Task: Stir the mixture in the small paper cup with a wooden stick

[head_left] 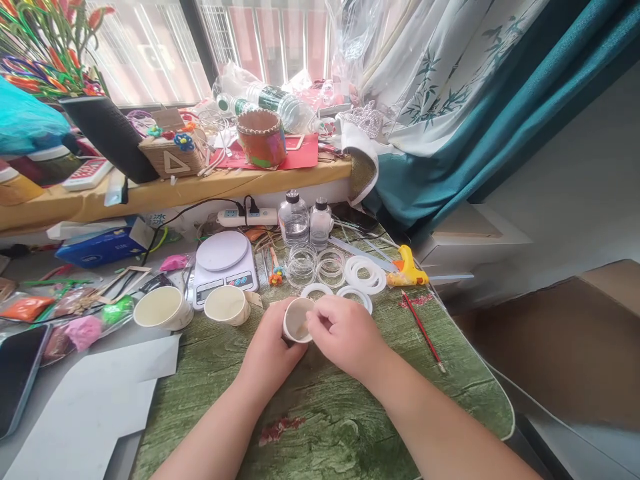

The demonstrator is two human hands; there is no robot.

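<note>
My left hand (267, 350) is wrapped round a small white paper cup (291, 328), its mouth tilted towards me. At the cup's right rim is my right hand (350, 333), fingers pinched together over the opening. Whatever those fingers hold is too small and hidden to name. To the left stand a second paper cup (227, 308) and a third, wider-looking paper cup (161, 312). Just beyond my hands lie white rings (366, 275) and clear ring moulds (301, 265). Two clear bottles with dark caps, a larger bottle (293, 220) and a smaller bottle (320, 225), stand behind them.
A white kitchen scale (223, 252) sits behind the cups. On the right are a yellow glue gun (411, 268) and a red pencil (423, 330). White paper (95, 400) and a phone (20, 380) lie at left. A cluttered windowsill (200, 193) runs along the back.
</note>
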